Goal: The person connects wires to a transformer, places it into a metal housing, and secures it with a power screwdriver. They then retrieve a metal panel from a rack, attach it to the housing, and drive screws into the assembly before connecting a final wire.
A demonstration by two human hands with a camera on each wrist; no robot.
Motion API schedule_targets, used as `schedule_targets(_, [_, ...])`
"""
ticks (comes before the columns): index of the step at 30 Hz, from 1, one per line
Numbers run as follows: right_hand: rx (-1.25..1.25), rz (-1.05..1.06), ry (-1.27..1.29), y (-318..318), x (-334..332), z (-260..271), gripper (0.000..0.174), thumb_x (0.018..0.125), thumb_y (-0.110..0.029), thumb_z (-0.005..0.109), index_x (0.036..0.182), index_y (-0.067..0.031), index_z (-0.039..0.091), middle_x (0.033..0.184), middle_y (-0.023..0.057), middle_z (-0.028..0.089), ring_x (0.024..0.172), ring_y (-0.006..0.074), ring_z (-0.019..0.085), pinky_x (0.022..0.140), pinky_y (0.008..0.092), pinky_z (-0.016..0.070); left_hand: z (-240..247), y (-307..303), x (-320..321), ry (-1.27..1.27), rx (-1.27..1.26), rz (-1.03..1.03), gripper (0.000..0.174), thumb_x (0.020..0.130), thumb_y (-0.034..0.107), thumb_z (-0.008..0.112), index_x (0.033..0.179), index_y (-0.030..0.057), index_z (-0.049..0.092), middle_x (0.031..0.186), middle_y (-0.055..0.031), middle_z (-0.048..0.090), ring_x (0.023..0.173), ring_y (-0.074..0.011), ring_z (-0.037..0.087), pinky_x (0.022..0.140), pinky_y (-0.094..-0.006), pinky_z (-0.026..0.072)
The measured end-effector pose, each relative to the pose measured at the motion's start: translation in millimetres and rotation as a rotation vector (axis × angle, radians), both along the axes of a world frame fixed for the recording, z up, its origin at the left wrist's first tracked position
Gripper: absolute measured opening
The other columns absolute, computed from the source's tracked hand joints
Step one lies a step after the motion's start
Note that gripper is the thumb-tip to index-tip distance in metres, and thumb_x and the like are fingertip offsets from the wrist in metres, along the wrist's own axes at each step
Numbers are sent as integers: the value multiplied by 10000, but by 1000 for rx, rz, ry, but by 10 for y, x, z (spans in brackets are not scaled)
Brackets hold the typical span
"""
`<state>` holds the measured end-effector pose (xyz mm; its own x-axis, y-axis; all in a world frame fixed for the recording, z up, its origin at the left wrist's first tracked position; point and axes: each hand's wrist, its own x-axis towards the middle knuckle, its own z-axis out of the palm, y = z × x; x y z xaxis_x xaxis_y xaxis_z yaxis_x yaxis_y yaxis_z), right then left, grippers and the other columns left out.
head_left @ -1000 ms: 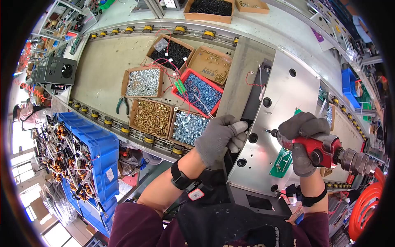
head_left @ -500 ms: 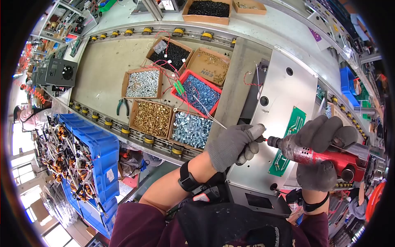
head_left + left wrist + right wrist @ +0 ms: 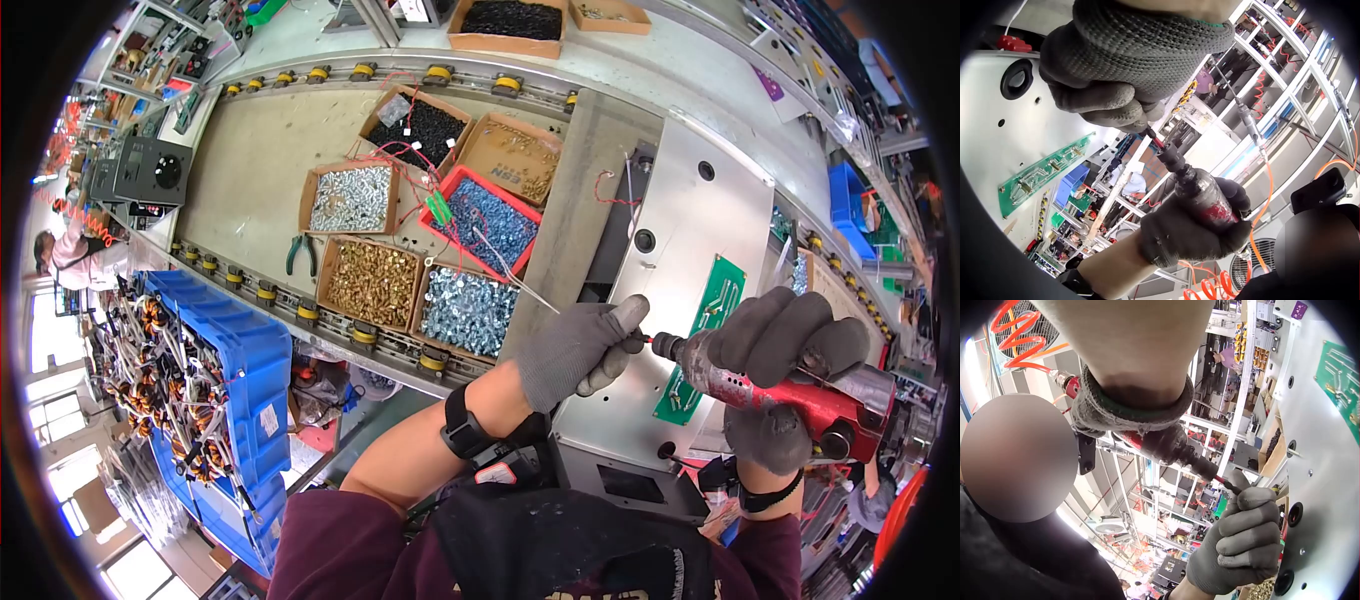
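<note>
In its grey work glove, my right hand [image 3: 780, 340] grips a red air screwdriver [image 3: 850, 405], held level over the metal panel [image 3: 690, 225]. The tool's chuck [image 3: 1171, 157] points left and carries a thin bit [image 3: 1220, 480] with a red band and a dark tip. My left hand [image 3: 580, 350], also gloved, pinches that dark tip between thumb and curled fingers. Whether a screw sits on it I cannot tell, as the fingertips cover the end. Beneath the tool, a green circuit board [image 3: 720, 285] lies on the panel, which has black-ringed holes.
Left of the panel stand open boxes of fasteners: brass-coloured ones [image 3: 368, 285], silvery ones [image 3: 465, 310] and a red tray [image 3: 530, 240] of bluish ones. Red wires cross them. Pliers [image 3: 300, 257] lie nearby. A blue crate [image 3: 255, 370] of cables stands at left; an orange coiled hose [image 3: 1016, 347] trails behind the tool.
The screwdriver has swung level and moved right, its bit now meeting my left fingertips. My left hand has moved right from the panel's edge. Over the last half second, little has shifted.
</note>
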<state>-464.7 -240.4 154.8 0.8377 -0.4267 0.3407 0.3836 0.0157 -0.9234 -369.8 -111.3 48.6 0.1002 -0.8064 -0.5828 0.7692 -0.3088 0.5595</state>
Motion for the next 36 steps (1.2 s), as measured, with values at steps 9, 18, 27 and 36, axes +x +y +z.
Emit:
schedule_targets(9, [12,313,37,-74,-53,-220,351,744,-127,724,915,-91,419,764,109,524,648,238,531,613,375,505,-224,254,234,-505,407,58,496,927,488,496,863,16,635,493,-33,533,381,-94,491,361,-237,385])
schedule_targets(18, [45,443,184,-27,-157,-283,308,679,-93,718,870,-91,477,813,135,574,727,244,583,656,380,516,-409,469,98,-395,399,-17,446,935,451,507,932,19,620,566,-16,552,412,-79,506,361,-198,389])
schedule_targets(27, [76,404,167,133,-139,-378,290,696,-64,710,912,-79,517,748,102,592,693,227,598,684,382,518,-422,534,132,-392,413,-33,451,934,454,508,956,18,622,570,-19,554,426,-75,510,377,-212,391])
schedule_targets(36, [-280,738,70,114,-155,-371,142,677,-126,700,785,-97,612,802,66,639,775,236,655,649,347,529,-431,556,176,-358,430,-12,447,934,445,511,954,10,614,573,-22,552,445,-77,514,410,-226,413])
